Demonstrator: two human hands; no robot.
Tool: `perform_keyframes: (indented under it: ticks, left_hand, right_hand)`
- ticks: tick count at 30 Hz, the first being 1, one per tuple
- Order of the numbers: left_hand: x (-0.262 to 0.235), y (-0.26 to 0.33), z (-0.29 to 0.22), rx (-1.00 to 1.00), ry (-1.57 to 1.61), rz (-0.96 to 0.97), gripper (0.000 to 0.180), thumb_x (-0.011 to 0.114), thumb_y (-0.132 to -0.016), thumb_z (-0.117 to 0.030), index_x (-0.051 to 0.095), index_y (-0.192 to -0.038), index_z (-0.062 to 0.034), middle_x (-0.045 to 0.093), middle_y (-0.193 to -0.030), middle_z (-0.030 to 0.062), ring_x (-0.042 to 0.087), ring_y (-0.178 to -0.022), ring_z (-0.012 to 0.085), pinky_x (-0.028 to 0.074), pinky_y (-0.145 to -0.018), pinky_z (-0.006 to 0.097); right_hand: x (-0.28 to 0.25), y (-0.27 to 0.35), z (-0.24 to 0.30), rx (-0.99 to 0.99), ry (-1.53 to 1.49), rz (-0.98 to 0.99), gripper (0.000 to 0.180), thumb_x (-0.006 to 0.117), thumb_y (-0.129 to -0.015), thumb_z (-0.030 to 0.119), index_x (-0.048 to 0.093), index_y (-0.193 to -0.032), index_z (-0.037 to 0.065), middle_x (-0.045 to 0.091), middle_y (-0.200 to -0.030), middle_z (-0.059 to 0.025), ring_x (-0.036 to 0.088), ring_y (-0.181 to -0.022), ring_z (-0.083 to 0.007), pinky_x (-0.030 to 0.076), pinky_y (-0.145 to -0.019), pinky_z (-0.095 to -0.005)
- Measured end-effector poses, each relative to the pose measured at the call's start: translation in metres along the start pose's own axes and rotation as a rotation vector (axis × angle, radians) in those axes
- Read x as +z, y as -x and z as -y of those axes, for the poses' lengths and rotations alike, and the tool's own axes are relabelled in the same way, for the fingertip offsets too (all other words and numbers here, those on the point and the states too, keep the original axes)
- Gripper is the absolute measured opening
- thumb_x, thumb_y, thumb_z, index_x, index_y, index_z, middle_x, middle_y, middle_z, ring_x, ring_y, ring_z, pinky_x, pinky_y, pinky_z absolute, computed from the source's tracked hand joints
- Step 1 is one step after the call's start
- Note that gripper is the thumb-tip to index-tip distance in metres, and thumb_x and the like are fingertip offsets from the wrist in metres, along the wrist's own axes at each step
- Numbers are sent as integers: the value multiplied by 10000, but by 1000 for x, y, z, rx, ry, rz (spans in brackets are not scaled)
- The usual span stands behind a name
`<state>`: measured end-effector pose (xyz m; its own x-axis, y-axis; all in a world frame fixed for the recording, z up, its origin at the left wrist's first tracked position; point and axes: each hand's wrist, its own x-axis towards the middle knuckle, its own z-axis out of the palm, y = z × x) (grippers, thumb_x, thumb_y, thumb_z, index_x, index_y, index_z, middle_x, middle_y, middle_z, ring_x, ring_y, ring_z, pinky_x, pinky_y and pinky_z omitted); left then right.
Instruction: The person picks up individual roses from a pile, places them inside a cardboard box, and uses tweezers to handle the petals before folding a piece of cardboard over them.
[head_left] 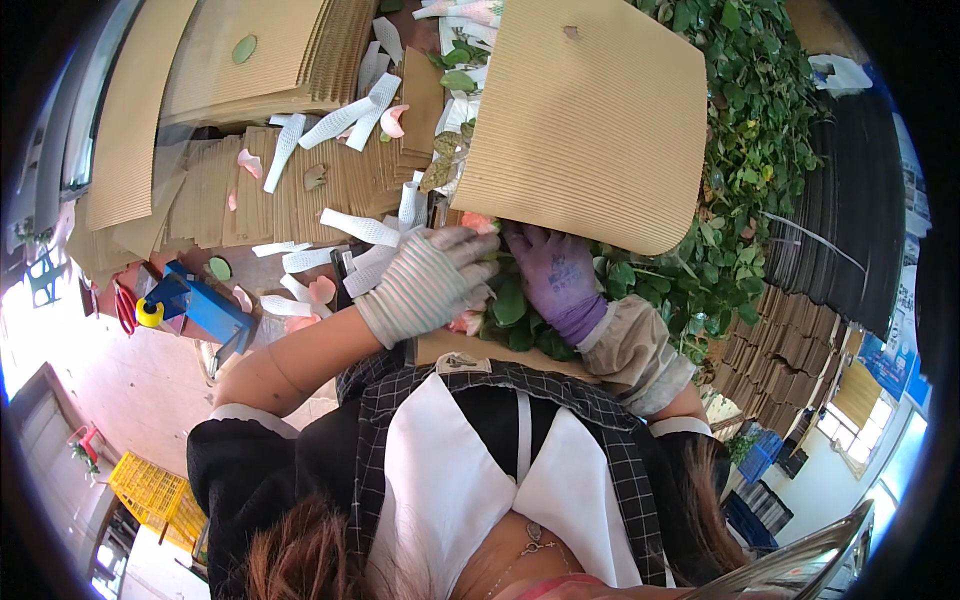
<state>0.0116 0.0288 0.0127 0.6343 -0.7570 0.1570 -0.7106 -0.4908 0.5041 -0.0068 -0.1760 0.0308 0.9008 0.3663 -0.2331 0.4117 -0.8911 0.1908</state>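
Two gloved hands work side by side over pink roses: the left hand [432, 283], in a pale striped glove, lies palm down with fingers slightly bent over the blooms, though whether it has closed on any cannot be told; the right hand [556, 277], in a purple glove, rests among rose leaves [510, 300], its fingertips hidden near the cardboard edge and its hold likewise impossible to tell. At least two blooms show by the left hand, one pink rose [480, 222] above the fingers and another partly covered below them. One large corrugated cardboard sheet [585, 120] lies just beyond both hands, with one mass of green foliage [750, 170] along its right side. To the left, more than ten white mesh sleeves [350, 122] and at least six loose pink petals [249, 162] are strewn about, some over stacked cardboard [270, 190]. Two single green leaves [244, 48] lie apart, one on the upper cardboard, one lower down near one blue tool [208, 305] with a yellow knob and one pair of red handles [125, 306]. Farther out are yellow plastic crates [155, 490], lower left, and one strapped black stack [835, 200], right.
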Motion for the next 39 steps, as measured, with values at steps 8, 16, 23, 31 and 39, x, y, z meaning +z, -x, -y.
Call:
perform_keyframes:
  ticks: [8, 16, 23, 31, 39]
  left_hand:
    - [-35, 33, 33, -229, 47, -278, 226, 707, -720, -202, 701, -929, -119, 635, -794, 66, 599, -781, 263, 454, -739, 385]
    - [10, 21, 12, -86, 155, -135, 208, 708, -748, -221, 688, -929, -120, 623, -808, 71, 583, -779, 253, 456, -732, 395]
    - [-8, 24, 31, -221, 151, -339, 182, 719, -750, -231, 700, -862, -90, 654, -759, 75, 615, -732, 274, 465, -732, 397]
    - [-8, 29, 16, -149, 170, -263, 204, 734, -722, -255, 694, -828, -85, 639, -758, 78, 593, -729, 281, 461, -707, 400]
    - [4, 10, 5, 158, 149, 90, 222, 683, -760, -322, 693, -853, -121, 621, -835, 61, 583, -805, 257, 452, -723, 394]
  right_hand:
    - [-33, 12, -8, -105, -194, -203, 275, 645, -788, 230, 631, -1047, 139, 560, -958, -60, 529, -944, -270, 421, -805, -438]
    - [-1, -5, 2, -8, -102, -17, 213, 645, -780, 331, 646, -705, 132, 573, -773, -67, 579, -818, -258, 461, -662, -410]
    - [-6, -1, -3, -13, -232, 11, 269, 649, -778, 377, 667, -749, 110, 589, -812, -97, 582, -840, -283, 463, -689, -429]
    - [-17, 6, -7, -45, -351, -111, 257, 641, -808, 371, 668, -813, 115, 595, -854, -88, 583, -829, -276, 451, -707, -422]
    - [-30, 17, 0, -211, -152, 137, 141, 627, -780, 250, 638, -868, 141, 603, -848, -52, 603, -833, -231, 452, -694, -389]
